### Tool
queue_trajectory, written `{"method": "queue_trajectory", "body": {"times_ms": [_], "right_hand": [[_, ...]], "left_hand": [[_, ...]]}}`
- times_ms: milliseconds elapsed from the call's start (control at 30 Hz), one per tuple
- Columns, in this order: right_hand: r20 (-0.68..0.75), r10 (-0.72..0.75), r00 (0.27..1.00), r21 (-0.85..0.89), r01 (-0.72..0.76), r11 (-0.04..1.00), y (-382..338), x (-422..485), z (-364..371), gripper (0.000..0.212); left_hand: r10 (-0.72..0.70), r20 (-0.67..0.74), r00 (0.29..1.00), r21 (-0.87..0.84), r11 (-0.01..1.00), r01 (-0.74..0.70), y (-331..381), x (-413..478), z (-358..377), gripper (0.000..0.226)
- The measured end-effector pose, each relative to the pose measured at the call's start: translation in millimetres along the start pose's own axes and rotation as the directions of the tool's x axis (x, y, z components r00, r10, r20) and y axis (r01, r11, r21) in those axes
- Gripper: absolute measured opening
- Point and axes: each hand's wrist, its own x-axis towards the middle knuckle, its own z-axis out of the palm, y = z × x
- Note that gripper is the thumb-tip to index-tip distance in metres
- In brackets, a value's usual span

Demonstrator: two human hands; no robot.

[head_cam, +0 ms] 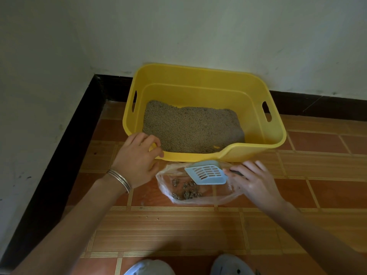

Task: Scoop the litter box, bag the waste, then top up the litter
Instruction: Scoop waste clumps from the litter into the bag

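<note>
A yellow litter box (256, 114) stands against the wall with grey-brown litter (192, 128) spread over its floor. In front of it lies a clear plastic bag (218, 195) holding several dark waste clumps (186, 190). A light blue slotted scoop (207, 174) is over the bag's mouth, empty, and my right hand (256, 183) grips its dark handle. My left hand (137, 158) is at the box's front left rim, its fingers curled over the edge. A set of metal bangles sits on that wrist.
The box sits in a corner with white walls (59, 56) and a black skirting (65, 147). Orange patterned floor tiles (178, 231) stretch toward me. My two grey shoes (230, 264) show at the bottom edge.
</note>
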Motion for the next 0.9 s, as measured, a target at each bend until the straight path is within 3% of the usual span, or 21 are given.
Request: {"method": "queue_trajectory", "body": {"times_ms": [200,467,633,800,900], "right_hand": [[-0.089,0.190,0.978,0.097,-0.181,0.979,9.9,2.9,-30.9,0.020],[-0.136,0.402,0.905,0.329,-0.342,0.881,37.3,43.7,-57.1,0.029],[0.102,0.577,0.810,0.317,-0.576,0.753,69.4,68.4,-46.8,0.031],[0.326,0.693,0.643,0.400,-0.758,0.515,93.8,81.9,-25.7,0.031],[0.438,0.675,0.594,0.301,-0.805,0.512,102.8,85.1,-14.6,0.029]], "left_hand": [[0.014,0.020,1.000,-0.015,1.000,-0.013,-0.3,0.3,-5.0,0.033],[-0.063,0.068,0.996,-0.022,0.998,0.065,-8.8,20.2,-9.2,0.035],[-0.080,0.045,0.996,-0.008,0.997,0.081,-19.1,36.4,-3.3,0.038],[-0.095,-0.022,0.995,0.008,0.995,0.096,-15.1,56.5,2.4,0.041],[-0.129,-0.039,0.991,-0.013,0.992,0.129,-12.8,60.5,5.8,0.042]]}}
